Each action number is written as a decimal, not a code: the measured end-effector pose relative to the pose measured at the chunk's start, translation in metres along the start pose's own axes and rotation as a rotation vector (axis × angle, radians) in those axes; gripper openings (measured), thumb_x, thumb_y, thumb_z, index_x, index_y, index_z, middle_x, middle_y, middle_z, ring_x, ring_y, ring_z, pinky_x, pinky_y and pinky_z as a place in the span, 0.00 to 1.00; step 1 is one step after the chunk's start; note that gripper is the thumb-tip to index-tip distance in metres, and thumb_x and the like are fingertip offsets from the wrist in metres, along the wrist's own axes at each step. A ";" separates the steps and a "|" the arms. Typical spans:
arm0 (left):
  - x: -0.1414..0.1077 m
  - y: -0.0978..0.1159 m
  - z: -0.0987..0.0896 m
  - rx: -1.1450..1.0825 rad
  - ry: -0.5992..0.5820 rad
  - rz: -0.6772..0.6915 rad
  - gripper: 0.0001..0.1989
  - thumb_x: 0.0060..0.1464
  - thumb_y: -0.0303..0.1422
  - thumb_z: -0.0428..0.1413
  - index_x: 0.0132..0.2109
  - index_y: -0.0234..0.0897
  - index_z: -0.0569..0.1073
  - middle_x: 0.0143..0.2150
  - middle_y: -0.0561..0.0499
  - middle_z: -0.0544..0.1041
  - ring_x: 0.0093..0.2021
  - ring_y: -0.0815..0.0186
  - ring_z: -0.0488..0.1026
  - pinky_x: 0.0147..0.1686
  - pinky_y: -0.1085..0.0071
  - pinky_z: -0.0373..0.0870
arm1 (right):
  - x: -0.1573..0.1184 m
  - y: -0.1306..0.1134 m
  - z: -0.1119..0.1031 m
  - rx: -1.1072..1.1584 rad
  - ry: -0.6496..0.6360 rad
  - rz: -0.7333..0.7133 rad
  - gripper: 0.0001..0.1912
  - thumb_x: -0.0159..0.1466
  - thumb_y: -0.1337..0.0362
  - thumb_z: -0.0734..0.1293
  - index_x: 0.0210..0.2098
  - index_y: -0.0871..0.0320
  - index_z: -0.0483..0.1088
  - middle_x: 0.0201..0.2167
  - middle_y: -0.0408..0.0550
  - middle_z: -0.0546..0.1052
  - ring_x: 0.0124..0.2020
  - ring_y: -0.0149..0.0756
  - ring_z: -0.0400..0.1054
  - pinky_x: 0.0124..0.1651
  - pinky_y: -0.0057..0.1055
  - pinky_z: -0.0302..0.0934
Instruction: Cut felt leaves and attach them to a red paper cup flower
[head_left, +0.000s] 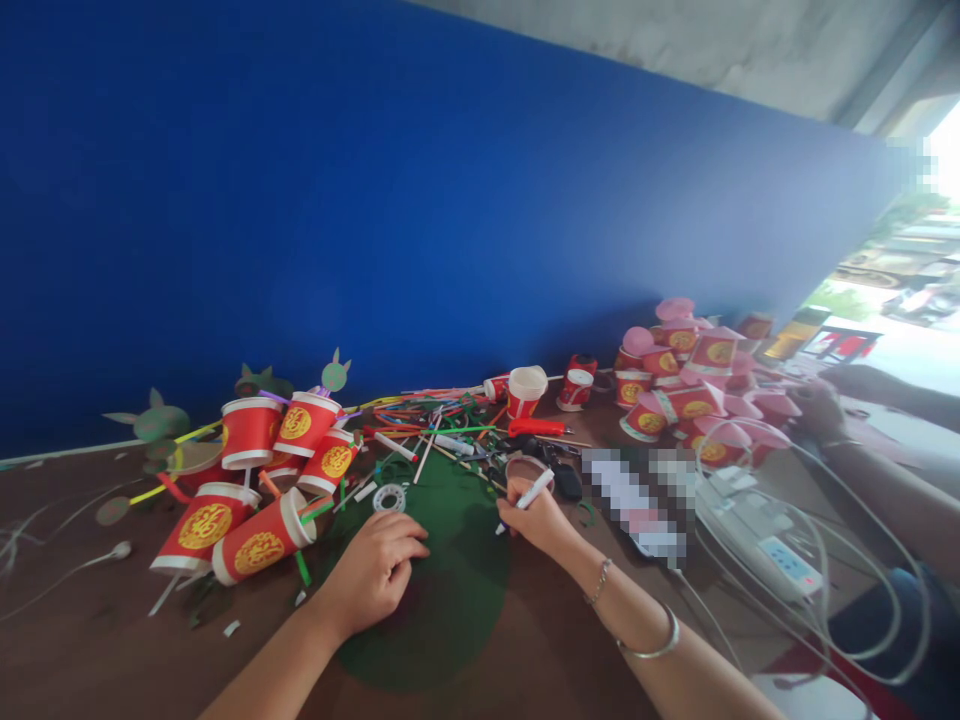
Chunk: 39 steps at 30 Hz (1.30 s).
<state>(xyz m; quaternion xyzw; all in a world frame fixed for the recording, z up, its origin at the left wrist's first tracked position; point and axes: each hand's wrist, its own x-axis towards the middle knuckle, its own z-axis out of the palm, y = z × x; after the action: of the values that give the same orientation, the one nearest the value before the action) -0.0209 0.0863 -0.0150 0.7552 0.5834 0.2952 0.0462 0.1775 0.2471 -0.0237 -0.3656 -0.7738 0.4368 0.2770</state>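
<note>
A large dark green round sheet (442,600) lies on the brown table in front of me. My left hand (381,570) rests on its left part, fingers loosely bent and a little apart, with nothing in them. Over the right part, my right hand (536,515) pinches a white marker pen (536,488), its tip pointing down and left, close to the sheet. Whether the tip touches it, I cannot tell. Just beyond my left hand lies a white roll of tape (389,498). A clear roll of tape (529,472) lies behind my right hand.
Red paper cups (206,525) with straws and green animal heads stand at left. Straws, pens and a red-handled tool (536,427) clutter the back. A phone (637,505), a power strip (757,535) with looping cables and pink-trimmed cups (697,402) lie at right, near another person's hand (821,410).
</note>
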 end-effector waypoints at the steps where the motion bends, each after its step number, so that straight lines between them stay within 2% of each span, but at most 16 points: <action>1: 0.000 0.000 0.000 -0.001 -0.001 -0.001 0.17 0.44 0.19 0.46 0.34 0.39 0.76 0.38 0.49 0.77 0.41 0.63 0.71 0.47 0.61 0.65 | 0.000 0.000 0.000 0.003 -0.003 0.004 0.13 0.49 0.65 0.62 0.15 0.55 0.52 0.08 0.35 0.59 0.11 0.25 0.56 0.13 0.21 0.45; 15: -0.001 0.001 0.000 0.002 0.003 0.001 0.17 0.45 0.19 0.46 0.34 0.39 0.76 0.38 0.49 0.77 0.41 0.63 0.71 0.47 0.62 0.65 | -0.002 -0.006 -0.001 -0.015 -0.005 -0.012 0.12 0.51 0.63 0.63 0.16 0.55 0.54 0.09 0.38 0.65 0.13 0.26 0.57 0.16 0.22 0.48; 34: 0.000 0.000 0.000 -0.008 0.010 -0.002 0.17 0.45 0.19 0.47 0.34 0.39 0.76 0.38 0.49 0.77 0.41 0.63 0.71 0.46 0.63 0.65 | 0.000 0.000 0.003 0.019 0.034 0.026 0.12 0.53 0.61 0.63 0.18 0.55 0.55 0.11 0.37 0.66 0.13 0.26 0.57 0.16 0.21 0.48; 39: 0.000 -0.001 0.001 -0.003 0.007 0.001 0.17 0.44 0.19 0.47 0.34 0.39 0.76 0.38 0.49 0.77 0.41 0.63 0.71 0.46 0.62 0.65 | 0.000 -0.002 0.003 -0.002 0.045 -0.002 0.13 0.54 0.62 0.64 0.17 0.55 0.55 0.11 0.38 0.65 0.14 0.26 0.57 0.16 0.22 0.48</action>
<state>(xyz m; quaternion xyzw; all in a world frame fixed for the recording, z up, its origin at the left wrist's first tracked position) -0.0210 0.0870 -0.0157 0.7544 0.5826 0.2990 0.0451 0.1747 0.2455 -0.0236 -0.3748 -0.7683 0.4274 0.2943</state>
